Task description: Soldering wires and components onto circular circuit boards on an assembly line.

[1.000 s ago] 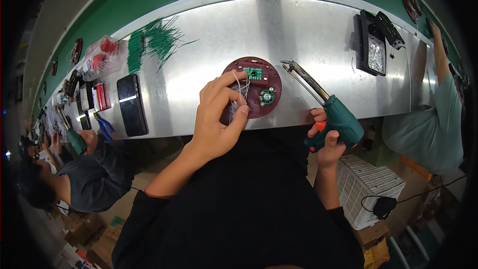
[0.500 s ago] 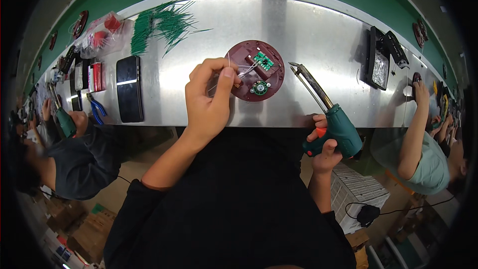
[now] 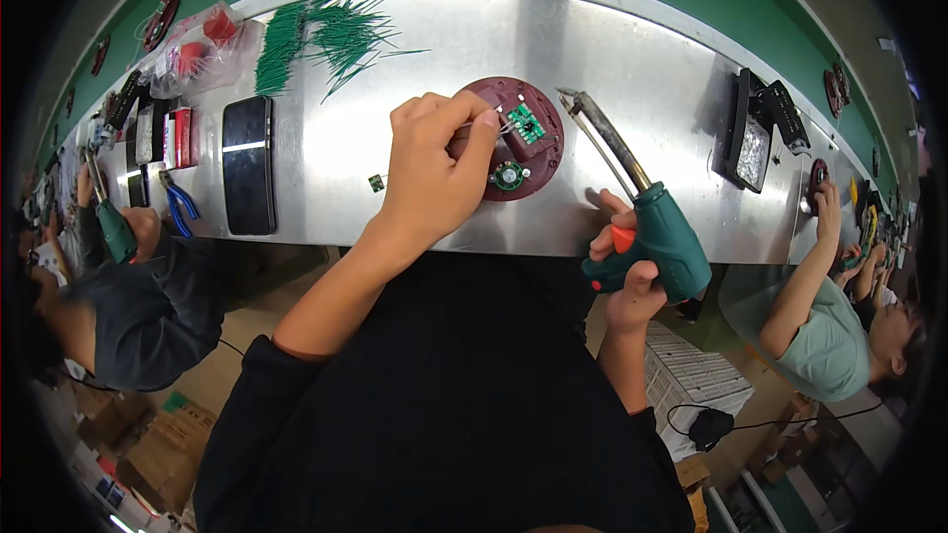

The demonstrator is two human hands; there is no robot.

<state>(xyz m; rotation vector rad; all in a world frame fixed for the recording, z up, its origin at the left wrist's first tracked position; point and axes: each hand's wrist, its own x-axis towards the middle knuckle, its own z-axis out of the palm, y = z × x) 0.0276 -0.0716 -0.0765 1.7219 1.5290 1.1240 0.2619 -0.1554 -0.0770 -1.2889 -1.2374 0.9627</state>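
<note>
Pinching thin wires tightly in the left hand, over the maroon disc on the worktop. Gripping a soldering gun in the right hand, right of the disc. Could scorch fingers if swung discward while hot; could break wires if tugged.

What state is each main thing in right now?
Left hand: pinching pale wires
Right hand: gripping iron
Iron: held, tip off board
Pale wires: partly hidden
Board: exposed on disc
Disc: on bench, parts facing up
Phone: flat, dark
Pliers: lying on bench
Green strands: loosely piled
</note>
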